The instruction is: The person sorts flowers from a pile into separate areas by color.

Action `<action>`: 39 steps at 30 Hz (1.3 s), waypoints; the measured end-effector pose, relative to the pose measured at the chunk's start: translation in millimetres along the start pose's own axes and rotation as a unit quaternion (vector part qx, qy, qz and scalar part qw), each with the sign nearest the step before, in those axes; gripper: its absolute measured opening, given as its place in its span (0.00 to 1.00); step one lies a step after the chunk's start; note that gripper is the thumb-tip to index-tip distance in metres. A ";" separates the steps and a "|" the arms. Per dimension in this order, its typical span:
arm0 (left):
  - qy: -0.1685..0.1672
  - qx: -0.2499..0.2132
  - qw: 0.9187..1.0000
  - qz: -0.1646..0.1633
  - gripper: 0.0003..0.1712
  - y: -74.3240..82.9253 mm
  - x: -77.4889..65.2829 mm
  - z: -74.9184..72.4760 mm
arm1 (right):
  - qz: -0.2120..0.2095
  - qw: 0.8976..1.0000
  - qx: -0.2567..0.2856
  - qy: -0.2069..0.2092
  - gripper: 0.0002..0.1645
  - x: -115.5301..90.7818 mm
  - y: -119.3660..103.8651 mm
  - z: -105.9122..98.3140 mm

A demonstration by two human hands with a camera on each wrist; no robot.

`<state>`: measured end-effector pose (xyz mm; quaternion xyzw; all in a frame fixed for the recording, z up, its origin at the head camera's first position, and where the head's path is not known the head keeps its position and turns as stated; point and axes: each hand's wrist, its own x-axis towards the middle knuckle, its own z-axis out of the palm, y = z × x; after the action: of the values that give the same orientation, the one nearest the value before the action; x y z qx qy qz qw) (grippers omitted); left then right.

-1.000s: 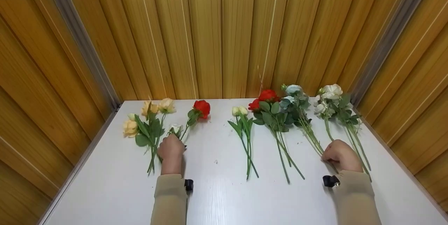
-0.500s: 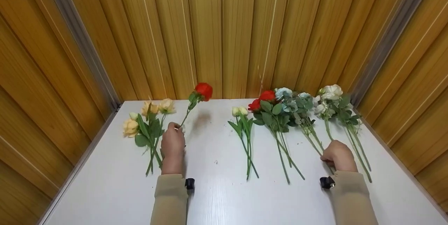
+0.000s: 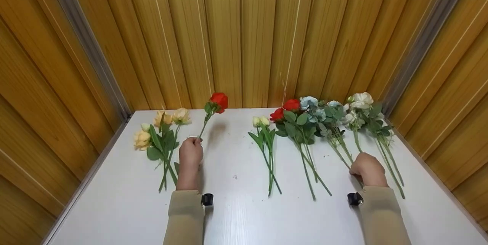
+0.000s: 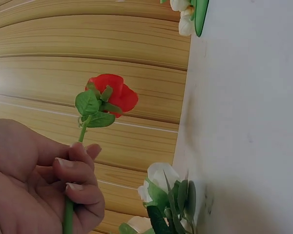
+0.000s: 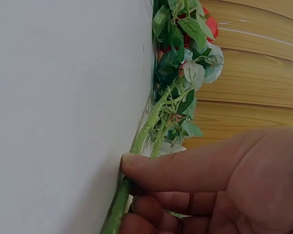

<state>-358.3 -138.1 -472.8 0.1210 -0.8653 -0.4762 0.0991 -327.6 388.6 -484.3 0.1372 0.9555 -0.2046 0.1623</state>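
My left hand [image 3: 190, 155] holds the green stem of a red rose [image 3: 219, 102], whose bloom is raised above the table. Fingers and thumb curl round that stem in the left wrist view. A white rose [image 4: 161, 185] lies low beside this hand; in the head view it is mostly hidden. On the right, my right hand [image 3: 368, 169] pinches a stem [image 5: 118, 207] of the light blue flowers [image 3: 318, 113] between thumb and fingers, low at the table. Their heads lie against the leaves of two red roses [image 3: 291, 104].
Peach-coloured roses [image 3: 142, 140] lie at the left of the white table [image 3: 232, 214]. Pale tulips [image 3: 261, 122] with crossed stems lie in the middle. White flowers [image 3: 361, 101] lie at the far right. A wood-panelled wall [image 3: 244, 39] closes the back and sides.
My left hand has lifted the red rose off the table, then lowered it slightly. The light blue flowers have spread and shifted towards the red roses as my right hand moved slightly left.
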 end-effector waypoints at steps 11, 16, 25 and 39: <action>-0.080 -0.101 0.990 -0.059 0.15 10.2 -1.3 -4.6 | 0.001 1.000 -0.011 0.001 0.17 -5.5 -5.8 -4.9; -0.098 -0.116 0.986 -0.063 0.14 14.8 -4.5 -1.9 | 0.002 1.000 0.009 0.017 0.21 -10.9 -16.5 -6.1; -0.139 -0.199 0.970 -0.025 0.13 24.2 -12.7 14.7 | -0.093 0.991 0.035 0.084 0.21 -22.0 -56.9 6.6; -0.237 -0.245 0.940 -0.006 0.12 44.6 -33.3 42.8 | -0.243 0.949 0.193 0.046 0.10 -54.6 -146.6 77.8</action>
<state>-344.1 -70.6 -459.4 -0.0186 -0.7193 -0.6892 -0.0854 -306.4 215.3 -480.6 -0.0615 0.9085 -0.4119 0.0335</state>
